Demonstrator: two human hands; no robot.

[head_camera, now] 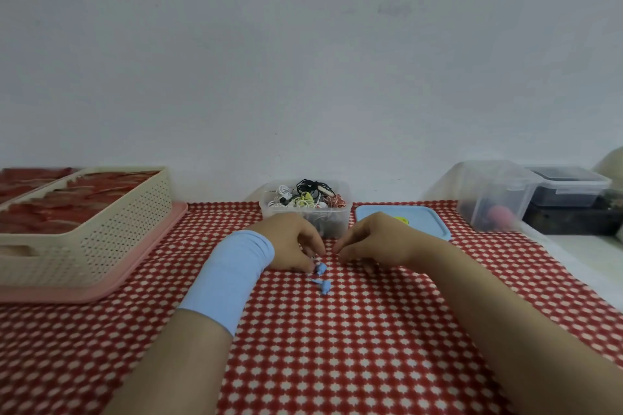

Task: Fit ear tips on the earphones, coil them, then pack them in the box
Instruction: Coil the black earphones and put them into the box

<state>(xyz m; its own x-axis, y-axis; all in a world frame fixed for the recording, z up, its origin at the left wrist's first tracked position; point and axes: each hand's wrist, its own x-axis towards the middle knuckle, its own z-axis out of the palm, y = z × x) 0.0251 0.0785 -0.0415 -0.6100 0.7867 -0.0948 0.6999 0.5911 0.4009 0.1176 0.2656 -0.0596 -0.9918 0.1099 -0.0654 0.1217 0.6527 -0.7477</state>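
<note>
Two small blue earbuds lie on the red checked cloth in the middle: one earbud [321, 269] at the fingertips of my left hand [290, 242], which pinches it, and a second earbud [324, 286] just below, lying free. My right hand [371, 239] hovers beside them with its fingers curled downward; whether they hold anything small is hidden. Behind the hands stands a clear tub of earphones [305, 209] in several colours. A blue lid [424, 219] with a small yellow-green item on it lies to its right.
A cream perforated basket [111, 229] on a pink tray [158, 246] fills the left. Clear plastic containers [492, 195] and a dark box [566, 192] stand at the back right, by the cloth's edge. A white wall rises behind.
</note>
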